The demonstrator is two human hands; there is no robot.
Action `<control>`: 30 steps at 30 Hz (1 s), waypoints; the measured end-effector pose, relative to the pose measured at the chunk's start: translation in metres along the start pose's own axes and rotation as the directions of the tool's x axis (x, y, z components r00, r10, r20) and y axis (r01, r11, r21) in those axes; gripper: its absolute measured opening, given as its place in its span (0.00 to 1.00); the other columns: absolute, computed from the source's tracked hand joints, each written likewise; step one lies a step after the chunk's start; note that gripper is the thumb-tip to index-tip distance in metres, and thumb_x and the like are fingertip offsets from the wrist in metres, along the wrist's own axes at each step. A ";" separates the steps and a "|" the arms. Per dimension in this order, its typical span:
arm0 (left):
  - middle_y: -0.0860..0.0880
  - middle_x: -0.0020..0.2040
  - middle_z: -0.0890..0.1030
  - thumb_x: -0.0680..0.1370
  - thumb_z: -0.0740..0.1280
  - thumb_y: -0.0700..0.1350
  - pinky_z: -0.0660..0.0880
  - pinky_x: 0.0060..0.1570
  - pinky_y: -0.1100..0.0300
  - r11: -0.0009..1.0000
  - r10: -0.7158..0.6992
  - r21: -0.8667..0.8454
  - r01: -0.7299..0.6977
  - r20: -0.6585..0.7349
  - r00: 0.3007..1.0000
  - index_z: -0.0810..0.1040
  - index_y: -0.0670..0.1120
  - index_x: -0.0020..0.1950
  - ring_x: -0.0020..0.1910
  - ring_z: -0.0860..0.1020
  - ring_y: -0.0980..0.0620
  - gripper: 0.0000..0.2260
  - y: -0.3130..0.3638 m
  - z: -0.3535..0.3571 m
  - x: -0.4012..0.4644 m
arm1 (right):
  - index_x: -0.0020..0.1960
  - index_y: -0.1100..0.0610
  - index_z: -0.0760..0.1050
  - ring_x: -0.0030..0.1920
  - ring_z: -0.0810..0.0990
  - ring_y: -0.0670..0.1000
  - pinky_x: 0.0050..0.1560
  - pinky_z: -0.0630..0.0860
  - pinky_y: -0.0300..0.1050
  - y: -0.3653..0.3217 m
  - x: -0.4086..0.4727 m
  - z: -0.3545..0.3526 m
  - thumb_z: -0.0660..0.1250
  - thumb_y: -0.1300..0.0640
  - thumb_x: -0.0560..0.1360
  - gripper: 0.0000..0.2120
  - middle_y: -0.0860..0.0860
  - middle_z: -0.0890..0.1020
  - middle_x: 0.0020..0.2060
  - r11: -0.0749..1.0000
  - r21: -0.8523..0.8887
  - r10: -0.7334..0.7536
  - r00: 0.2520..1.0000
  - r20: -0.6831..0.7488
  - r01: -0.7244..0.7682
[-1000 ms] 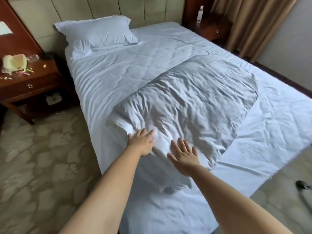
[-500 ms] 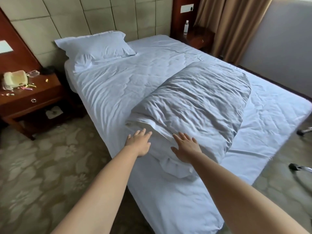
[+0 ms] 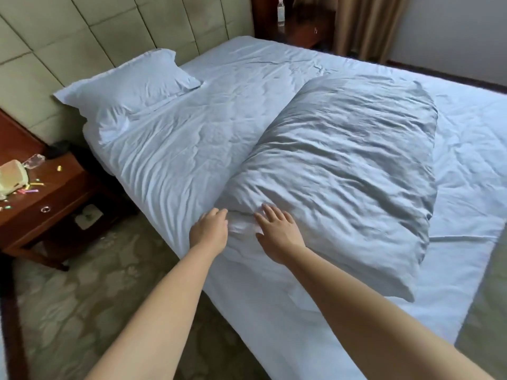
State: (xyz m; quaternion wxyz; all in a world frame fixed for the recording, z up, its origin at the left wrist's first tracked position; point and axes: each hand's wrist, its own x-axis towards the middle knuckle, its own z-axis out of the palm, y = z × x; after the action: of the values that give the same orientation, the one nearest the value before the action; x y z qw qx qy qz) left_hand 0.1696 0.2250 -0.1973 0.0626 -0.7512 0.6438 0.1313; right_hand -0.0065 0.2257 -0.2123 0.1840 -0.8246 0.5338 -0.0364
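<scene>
Though rumpled, duvet (image 3: 343, 165) (edge) under hands (image 3: 210, 229) (image 3: 277, 231)

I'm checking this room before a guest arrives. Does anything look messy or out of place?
The duvet lies bunched in a wrinkled heap across the bed instead of spread flat; the left hand and right hand touch its near edge. Small coloured bits lie scattered over the nightstand.

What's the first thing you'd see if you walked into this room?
The big crumpled duvet folded across the middle of the bed, with the left hand and right hand resting on its near corner. Next, the lone pillow at the headboard and the cluttered wooden nightstand beside the bed.
</scene>
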 end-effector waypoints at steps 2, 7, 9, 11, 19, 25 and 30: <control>0.48 0.74 0.61 0.83 0.53 0.48 0.69 0.62 0.50 1.000 -0.012 0.001 0.012 0.006 1.000 0.56 0.48 0.77 0.69 0.66 0.45 0.22 -0.004 0.003 0.025 | 0.76 0.51 0.54 0.77 0.48 0.54 0.75 0.48 0.49 0.001 0.017 0.007 0.57 0.50 0.80 0.27 0.53 0.50 0.77 0.999 0.009 0.046 0.998 -0.043 -0.046; 0.47 0.77 0.54 0.81 0.58 0.52 0.68 0.63 0.49 0.999 0.017 0.042 -0.020 0.069 0.997 0.45 0.50 0.78 0.69 0.66 0.43 0.31 -0.011 0.013 0.076 | 0.78 0.49 0.46 0.77 0.45 0.55 0.75 0.43 0.52 -0.010 0.050 0.026 0.64 0.42 0.75 0.39 0.54 0.47 0.78 0.988 -0.015 0.152 0.986 -0.065 -0.153; 0.45 0.75 0.60 0.80 0.60 0.53 0.67 0.63 0.48 0.993 0.044 0.107 -0.054 0.090 0.995 0.46 0.50 0.78 0.68 0.69 0.43 0.33 -0.015 0.016 0.096 | 0.78 0.48 0.40 0.77 0.40 0.57 0.75 0.39 0.56 -0.015 0.062 0.036 0.67 0.38 0.71 0.48 0.55 0.42 0.77 0.979 -0.062 0.194 0.981 -0.015 -0.194; 0.45 0.72 0.66 0.78 0.62 0.55 0.66 0.65 0.46 0.970 0.109 0.205 -0.131 0.118 0.987 0.48 0.49 0.78 0.66 0.71 0.43 0.34 -0.019 0.018 0.115 | 0.77 0.48 0.36 0.76 0.37 0.59 0.74 0.36 0.59 -0.021 0.074 0.045 0.69 0.36 0.68 0.53 0.55 0.38 0.77 0.966 -0.101 0.241 0.970 0.028 -0.237; 0.44 0.67 0.72 0.74 0.62 0.61 0.50 0.69 0.32 0.783 0.426 0.372 -0.498 0.262 0.866 0.44 0.44 0.78 0.63 0.74 0.42 0.41 -0.042 0.030 0.180 | 0.67 0.51 0.72 0.67 0.67 0.61 0.65 0.60 0.62 -0.038 0.111 0.084 0.80 0.41 0.50 0.48 0.57 0.72 0.65 0.851 -0.165 0.439 0.849 -0.296 -0.498; 0.43 0.47 0.83 0.77 0.61 0.41 0.50 0.67 0.29 0.717 0.595 0.381 -0.584 0.101 0.797 0.62 0.37 0.72 0.44 0.82 0.44 0.24 -0.053 0.048 0.179 | 0.53 0.55 0.68 0.47 0.73 0.57 0.46 0.69 0.54 -0.045 0.115 0.088 0.80 0.51 0.50 0.36 0.54 0.76 0.47 0.775 -0.225 0.457 0.770 -0.445 -0.591; 0.43 0.20 0.75 0.71 0.52 0.37 0.75 0.43 0.30 0.703 0.696 0.308 -0.641 -0.116 0.708 0.81 0.39 0.43 0.17 0.75 0.45 0.17 -0.061 0.035 0.161 | 0.37 0.57 0.75 0.32 0.76 0.57 0.31 0.71 0.46 -0.050 0.107 0.072 0.79 0.59 0.51 0.18 0.53 0.76 0.32 0.740 -0.323 0.426 0.783 -0.453 -0.589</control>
State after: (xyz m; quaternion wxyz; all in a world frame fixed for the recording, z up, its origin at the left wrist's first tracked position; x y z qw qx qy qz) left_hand 0.2472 0.0910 -0.2797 0.0298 -0.4601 0.8871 -0.0208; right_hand 0.1008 0.1675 -0.2769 -0.1061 -0.6431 0.7584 -0.0060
